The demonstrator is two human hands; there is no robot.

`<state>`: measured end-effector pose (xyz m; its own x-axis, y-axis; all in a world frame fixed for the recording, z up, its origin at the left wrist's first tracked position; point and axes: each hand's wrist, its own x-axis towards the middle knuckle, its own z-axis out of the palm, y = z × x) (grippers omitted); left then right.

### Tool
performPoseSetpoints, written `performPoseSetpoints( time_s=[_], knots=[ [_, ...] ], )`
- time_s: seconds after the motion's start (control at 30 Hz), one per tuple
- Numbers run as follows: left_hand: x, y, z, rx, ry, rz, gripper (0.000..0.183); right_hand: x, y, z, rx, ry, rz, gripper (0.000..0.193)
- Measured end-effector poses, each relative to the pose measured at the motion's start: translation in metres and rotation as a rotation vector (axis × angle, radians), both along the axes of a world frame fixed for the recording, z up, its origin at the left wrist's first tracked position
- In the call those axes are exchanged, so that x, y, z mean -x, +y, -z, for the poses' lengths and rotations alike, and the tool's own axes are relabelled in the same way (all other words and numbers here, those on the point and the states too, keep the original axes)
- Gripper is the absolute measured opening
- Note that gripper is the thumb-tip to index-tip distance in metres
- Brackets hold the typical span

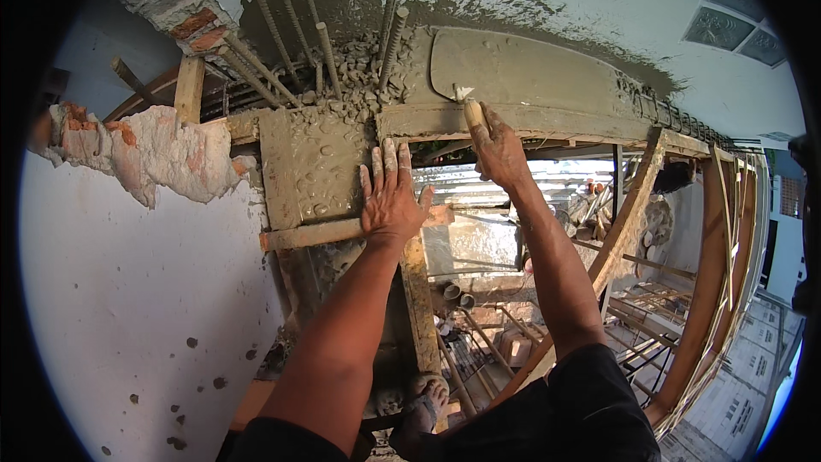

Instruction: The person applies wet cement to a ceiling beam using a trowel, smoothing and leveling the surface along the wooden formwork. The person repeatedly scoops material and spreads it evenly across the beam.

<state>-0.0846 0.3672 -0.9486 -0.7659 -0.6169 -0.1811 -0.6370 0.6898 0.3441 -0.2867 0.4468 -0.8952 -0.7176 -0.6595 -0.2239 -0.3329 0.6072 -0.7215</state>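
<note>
My right hand [499,150] is closed round the pale wooden handle of a trowel [474,113], held at the near edge of a beam of wet grey concrete [534,68]. The trowel's blade is hard to tell from the concrete; a whitish smear shows just beyond the handle. A curved line marks the smoothed surface there. My left hand [396,192] lies flat with fingers stretched out, smeared with cement. It rests at the right edge of a patch of wet concrete [321,171], beside a wooden board [316,233]. A timber form board [547,122] runs along the beam's near side.
Several steel bars [325,56] stick up at the far left among gravelly concrete. A broken brick wall edge [145,150] lies left. A slanted timber [629,210] stands right. Through the gap below, poles, buckets [459,295] and rubble show. My foot [430,402] is near a narrow beam.
</note>
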Motion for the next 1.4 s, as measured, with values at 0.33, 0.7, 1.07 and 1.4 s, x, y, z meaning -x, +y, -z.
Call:
performPoseSetpoints(
  time_s=[0.33,0.7,1.07,1.4],
  knots=[
    [-0.001,0.001,-0.008,0.012,-0.020,0.007,0.088,0.073,0.076,-0.004,-0.094,0.149,0.160,0.058],
    [-0.011,0.002,0.002,0.043,0.176,0.044,0.090,0.067,0.123,0.002,-0.171,0.469,0.236,0.068],
    [-0.051,-0.023,-0.041,-0.208,0.320,0.068,0.076,0.030,0.122,-0.020,-0.295,0.446,0.140,0.062],
    [-0.091,-0.059,-0.079,-0.287,0.437,-0.254,0.063,-0.176,0.071,-0.022,0.435,-0.954,0.132,0.048]
  ],
)
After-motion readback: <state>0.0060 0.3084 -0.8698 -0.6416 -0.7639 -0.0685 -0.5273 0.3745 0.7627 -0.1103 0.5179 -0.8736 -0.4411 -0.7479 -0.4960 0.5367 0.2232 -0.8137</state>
